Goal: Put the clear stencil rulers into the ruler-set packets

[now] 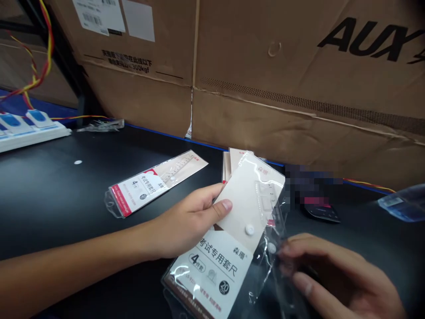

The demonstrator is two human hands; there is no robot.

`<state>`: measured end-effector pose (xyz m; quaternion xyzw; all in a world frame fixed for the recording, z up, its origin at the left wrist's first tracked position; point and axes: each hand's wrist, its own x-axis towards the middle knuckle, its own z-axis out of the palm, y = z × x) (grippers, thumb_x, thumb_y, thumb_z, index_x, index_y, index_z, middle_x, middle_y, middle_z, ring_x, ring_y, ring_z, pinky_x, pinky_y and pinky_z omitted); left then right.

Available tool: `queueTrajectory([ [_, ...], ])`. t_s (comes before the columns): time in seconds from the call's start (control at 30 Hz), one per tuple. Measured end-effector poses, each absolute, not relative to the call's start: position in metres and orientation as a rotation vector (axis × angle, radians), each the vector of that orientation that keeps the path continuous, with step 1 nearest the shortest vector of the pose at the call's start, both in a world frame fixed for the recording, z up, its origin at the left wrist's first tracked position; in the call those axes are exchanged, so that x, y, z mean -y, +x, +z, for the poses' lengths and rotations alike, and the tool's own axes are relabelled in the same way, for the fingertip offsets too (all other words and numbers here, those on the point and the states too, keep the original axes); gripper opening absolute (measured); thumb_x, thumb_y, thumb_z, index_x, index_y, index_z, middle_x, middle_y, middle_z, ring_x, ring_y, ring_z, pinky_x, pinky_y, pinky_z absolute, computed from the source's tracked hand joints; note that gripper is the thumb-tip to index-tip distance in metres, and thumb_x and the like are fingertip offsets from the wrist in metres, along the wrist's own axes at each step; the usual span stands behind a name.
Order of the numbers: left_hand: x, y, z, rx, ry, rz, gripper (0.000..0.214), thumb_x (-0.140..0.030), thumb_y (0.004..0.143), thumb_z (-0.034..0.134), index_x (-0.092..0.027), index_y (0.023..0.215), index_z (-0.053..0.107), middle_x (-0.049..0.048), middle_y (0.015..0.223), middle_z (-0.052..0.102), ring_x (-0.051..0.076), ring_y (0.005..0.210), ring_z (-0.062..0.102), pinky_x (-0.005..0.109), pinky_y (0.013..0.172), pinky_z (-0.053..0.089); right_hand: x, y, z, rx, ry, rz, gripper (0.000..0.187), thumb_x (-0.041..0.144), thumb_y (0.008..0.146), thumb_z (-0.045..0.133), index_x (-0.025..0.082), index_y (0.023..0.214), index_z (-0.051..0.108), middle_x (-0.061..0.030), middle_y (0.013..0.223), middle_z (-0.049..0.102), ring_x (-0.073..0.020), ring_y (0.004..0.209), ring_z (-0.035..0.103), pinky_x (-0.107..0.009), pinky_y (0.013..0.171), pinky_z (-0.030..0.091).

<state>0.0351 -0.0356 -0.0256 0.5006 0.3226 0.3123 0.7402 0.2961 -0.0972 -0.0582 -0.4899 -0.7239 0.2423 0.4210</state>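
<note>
While the left hand [189, 221] grips one packet [229, 248] — another packet [142, 195] lies flat.

L pkt [156, 184] on tbl [49, 199], ctn [249, 44] behind

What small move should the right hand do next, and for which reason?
Perhaps the right hand should ease the clear film gently aside. The left hand holds the ruler package, giving support, while the right fingertips are at the film, which spreads beyond the card. Blur hides their exact grip.
</note>
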Motion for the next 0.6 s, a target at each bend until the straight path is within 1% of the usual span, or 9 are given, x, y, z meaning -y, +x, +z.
queueTrajectory([
  [0.03, 0.035, 0.034, -0.025, -0.736, 1.103, 0.696, 0.027, -0.034, 0.098, 0.058, -0.018, 0.119, 0.058, 0.0035, 0.086, 0.070, 0.014, 0.069, 0.066, 0.021, 0.060, 0.051, 0.094, 0.298, -0.058, 1.728, -1.286, 0.668, 0.010, 0.030, 0.079, 0.075, 0.028, 0.089, 0.072, -0.0029, 0.082, 0.073, -0.0192, 0.065, 0.070, -0.023, 0.054, 0.059],
  [0.1, 0.032, 0.032, -0.024, -0.806, 1.099, 0.717, 0.028, -0.036, 0.096, 0.061, -0.019, 0.118, 0.057, 0.0029, 0.086, 0.070, 0.014, 0.069, 0.067, 0.022, 0.058, 0.051, 0.087, 0.302, -0.058, 1.591, -1.382, 0.760, 0.014, 0.035, 0.079, 0.077, 0.027, 0.087, 0.069, -0.0019, 0.075, 0.070, -0.0165, 0.057, 0.066, -0.022, 0.049, 0.056],
  [0.17, 0.028, 0.029, -0.022, -0.849, 1.097, 0.730, 0.035, -0.034, 0.090, 0.068, -0.020, 0.119, 0.055, 0.0029, 0.089, 0.071, 0.017, 0.074, 0.069, 0.024, 0.061, 0.053, 0.080, 0.306, -0.057, 1.521, -1.434, 0.817, 0.022, 0.038, 0.080, 0.076, 0.027, 0.096, 0.068, -0.0004, 0.069, 0.067, -0.0153, 0.053, 0.063, -0.022, 0.048, 0.056],
  [0.23, 0.024, 0.027, -0.021, -0.842, 1.111, 0.739, 0.048, -0.029, 0.084, 0.076, -0.022, 0.124, 0.050, 0.0036, 0.097, 0.072, 0.021, 0.084, 0.072, 0.029, 0.069, 0.056, 0.075, 0.308, -0.057, 1.483, -1.462, 0.844, 0.031, 0.041, 0.082, 0.075, 0.028, 0.108, 0.065, 0.0007, 0.065, 0.065, -0.0154, 0.053, 0.062, -0.022, 0.049, 0.055],
  [0.33, 0.019, 0.025, -0.023, -0.846, 1.151, 0.755, 0.062, -0.021, 0.078, 0.080, -0.024, 0.129, 0.045, 0.0040, 0.105, 0.072, 0.022, 0.090, 0.072, 0.032, 0.076, 0.057, 0.071, 0.306, -0.057, 1.457, -1.473, 0.874, 0.047, 0.043, 0.081, 0.075, 0.029, 0.124, 0.060, 0.0012, 0.067, 0.064, -0.0154, 0.055, 0.060, -0.022, 0.048, 0.054],
  [0.4, 0.017, 0.025, -0.028, -0.861, 1.178, 0.761, 0.062, -0.022, 0.078, 0.080, -0.024, 0.129, 0.046, 0.0049, 0.107, 0.072, 0.024, 0.094, 0.072, 0.035, 0.079, 0.058, 0.069, 0.304, -0.058, 1.457, -1.475, 0.875, 0.056, 0.044, 0.080, 0.076, 0.029, 0.131, 0.057, -0.0002, 0.075, 0.066, -0.0157, 0.061, 0.062, -0.022, 0.052, 0.055],
  [0.47, 0.015, 0.026, -0.035, -0.893, 1.202, 0.766, 0.057, -0.027, 0.079, 0.080, -0.022, 0.126, 0.049, 0.0069, 0.108, 0.072, 0.027, 0.099, 0.072, 0.038, 0.083, 0.058, 0.069, 0.303, -0.059, 1.461, -1.461, 0.880, 0.061, 0.044, 0.079, 0.077, 0.030, 0.134, 0.056, -0.0023, 0.084, 0.068, -0.0172, 0.070, 0.066, -0.023, 0.060, 0.058],
  [0.53, 0.013, 0.026, -0.041, -0.960, 1.243, 0.774, 0.053, -0.032, 0.080, 0.080, -0.021, 0.123, 0.051, 0.0082, 0.109, 0.072, 0.028, 0.100, 0.072, 0.040, 0.082, 0.058, 0.069, 0.302, -0.061, 1.465, -1.444, 0.899, 0.064, 0.044, 0.079, 0.078, 0.030, 0.137, 0.053, -0.0035, 0.087, 0.069, -0.0193, 0.078, 0.068, -0.026, 0.069, 0.060],
  [0.6, 0.012, 0.026, -0.044, -1.054, 1.313, 0.782, 0.056, -0.035, 0.079, 0.081, -0.022, 0.123, 0.050, 0.0089, 0.111, 0.072, 0.029, 0.097, 0.073, 0.039, 0.079, 0.059, 0.069, 0.302, -0.062, 1.477, -1.437, 0.919, 0.067, 0.045, 0.080, 0.077, 0.029, 0.139, 0.051, -0.0035, 0.084, 0.069, -0.0199, 0.081, 0.069, -0.027, 0.072, 0.060],
])
